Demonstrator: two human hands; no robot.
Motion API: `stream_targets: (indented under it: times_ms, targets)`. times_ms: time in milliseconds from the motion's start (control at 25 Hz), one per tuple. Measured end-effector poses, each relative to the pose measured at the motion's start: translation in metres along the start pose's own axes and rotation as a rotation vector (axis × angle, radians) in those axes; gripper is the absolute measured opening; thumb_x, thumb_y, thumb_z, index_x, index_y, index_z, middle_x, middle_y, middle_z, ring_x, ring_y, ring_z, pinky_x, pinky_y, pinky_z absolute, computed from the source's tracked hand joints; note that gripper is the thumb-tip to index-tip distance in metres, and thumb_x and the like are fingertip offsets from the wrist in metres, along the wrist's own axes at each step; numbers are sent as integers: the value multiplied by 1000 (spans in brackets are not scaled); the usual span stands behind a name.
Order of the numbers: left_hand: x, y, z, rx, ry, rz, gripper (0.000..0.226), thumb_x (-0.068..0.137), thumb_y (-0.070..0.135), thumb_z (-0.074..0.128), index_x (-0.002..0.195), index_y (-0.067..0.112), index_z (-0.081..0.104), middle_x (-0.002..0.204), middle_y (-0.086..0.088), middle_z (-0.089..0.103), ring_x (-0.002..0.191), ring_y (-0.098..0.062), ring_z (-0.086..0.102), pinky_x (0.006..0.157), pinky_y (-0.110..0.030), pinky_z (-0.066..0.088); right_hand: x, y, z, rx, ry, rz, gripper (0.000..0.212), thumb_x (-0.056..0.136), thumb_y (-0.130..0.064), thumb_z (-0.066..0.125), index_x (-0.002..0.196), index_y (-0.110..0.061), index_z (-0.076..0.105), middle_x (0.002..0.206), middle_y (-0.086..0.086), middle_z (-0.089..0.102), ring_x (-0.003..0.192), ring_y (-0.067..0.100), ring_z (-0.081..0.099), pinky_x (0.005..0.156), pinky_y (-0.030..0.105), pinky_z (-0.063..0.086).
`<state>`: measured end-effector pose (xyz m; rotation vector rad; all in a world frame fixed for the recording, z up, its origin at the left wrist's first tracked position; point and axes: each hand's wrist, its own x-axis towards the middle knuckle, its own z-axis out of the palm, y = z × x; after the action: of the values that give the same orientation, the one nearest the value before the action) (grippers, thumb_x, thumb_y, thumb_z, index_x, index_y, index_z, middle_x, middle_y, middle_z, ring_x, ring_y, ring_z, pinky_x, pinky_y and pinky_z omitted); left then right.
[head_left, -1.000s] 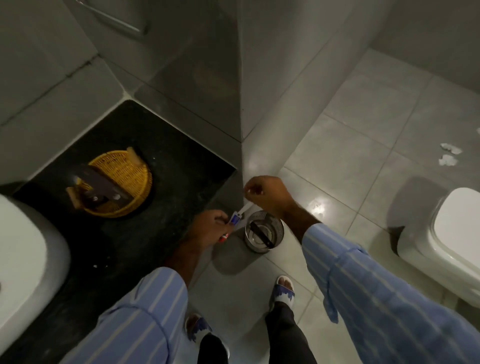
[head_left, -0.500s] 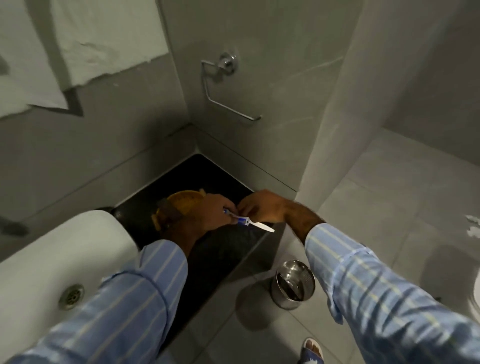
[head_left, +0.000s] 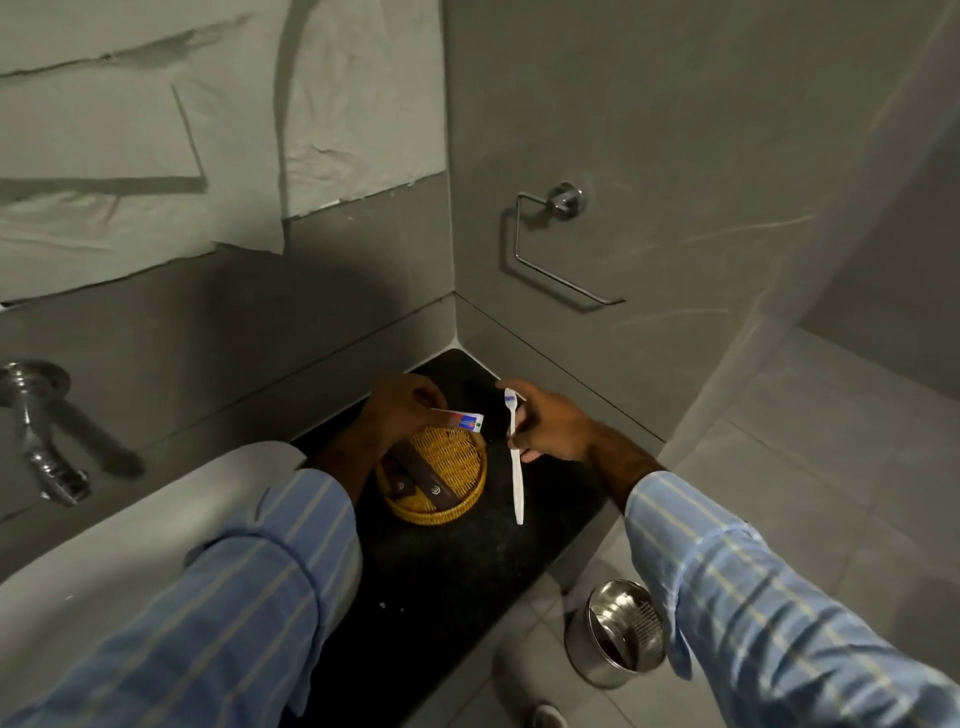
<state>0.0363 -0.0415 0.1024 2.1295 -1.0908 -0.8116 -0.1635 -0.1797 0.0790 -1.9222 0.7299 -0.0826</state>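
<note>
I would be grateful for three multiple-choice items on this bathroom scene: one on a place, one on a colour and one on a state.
1. Where is the small toothpaste tube?
A. in a steel bin
B. in the left hand, at the far edge of the wicker basket
C. on the floor tiles

2. What colour is the handle of the toothbrush?
A. white
B. green
C. black

3. What is the right hand doing?
A. resting flat on the counter
B. hanging idle
C. gripping the toothbrush

Answers:
1. B, as the left hand's fingers pinch the tube just beyond the basket's far rim.
2. A, as the handle shows plain white against the black counter.
3. C, as the fingers curl round the handle, the bristle end pointing away from the person.
</note>
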Motion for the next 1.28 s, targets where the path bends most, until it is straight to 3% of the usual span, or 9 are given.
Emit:
stream_targets:
  times_ms: [120, 240, 320, 440, 560, 720, 920, 1080, 1280]
  targets:
    - [20, -16, -4, 14, 47, -62, 30, 68, 23, 86, 94, 13, 75, 94, 2, 69, 84, -9, 61, 65, -22, 49, 31, 9, 1, 83, 47, 7, 66, 80, 3, 71, 130, -33, 48, 98, 10, 66, 83, 25, 72, 66, 37, 63]
    - [46, -34, -3, -20, 63, -113, 28, 73, 16, 83, 99, 8, 76, 104, -10, 72, 96, -21, 66, 85, -35, 57, 75, 21, 9, 141, 129, 28, 38, 88, -2, 65, 115, -26, 57, 98, 12, 66, 74, 23, 73, 69, 43, 63]
    - [70, -48, -2, -15, 55, -151, 27, 77, 14, 80, 102, 6, 76, 106, -14, 72, 99, -25, 68, 92, -42, 56, 113, 29, 13, 173, 148, 40, 27, 90, -3, 61, 107, -25, 61, 94, 13, 66, 67, 18, 71, 67, 39, 63]
    - [106, -69, 2, 40, 43, -172, 32, 72, 11, 83, 101, 2, 73, 103, -17, 72, 94, -29, 70, 87, -43, 58, 168, 41, 20, 198, 75, 69, 28, 90, -5, 60, 112, -24, 62, 97, 5, 64, 76, 13, 69, 58, 21, 57]
    - [144, -88, 10, 142, 5, -170, 29, 67, 13, 87, 88, 3, 70, 95, -13, 72, 87, -27, 70, 73, -27, 54, 217, 59, 32, 219, 14, 129, 31, 89, -3, 61, 116, -19, 63, 101, 1, 61, 89, 16, 66, 63, 24, 57]
    - [179, -108, 26, 305, -145, -193, 25, 68, 19, 86, 87, 9, 74, 97, -5, 71, 91, -19, 67, 68, -16, 41, 263, 86, 50, 201, -56, 149, 30, 89, -1, 62, 114, -16, 66, 96, -4, 60, 86, 13, 64, 63, 22, 57]
    - [209, -125, 36, 351, -208, -280, 27, 73, 20, 84, 96, 11, 73, 107, -6, 70, 98, -20, 66, 75, -22, 46, 290, 105, 59, 180, -140, 177, 34, 88, 2, 62, 119, -12, 64, 92, -5, 59, 89, 15, 62, 67, 24, 55]
    - [219, -131, 38, 378, -193, -302, 29, 76, 22, 81, 101, 11, 73, 109, -8, 71, 100, -22, 66, 81, -28, 49, 299, 113, 60, 168, -182, 200, 36, 88, 2, 61, 123, -9, 61, 96, 1, 58, 84, 12, 61, 62, 17, 53]
    - [215, -138, 43, 382, -188, -271, 31, 81, 24, 76, 108, 12, 68, 114, -10, 68, 106, -25, 63, 90, -34, 51, 295, 125, 61, 74, -193, 172, 46, 79, -3, 73, 121, -16, 63, 97, -1, 64, 98, 22, 65, 79, 34, 59]
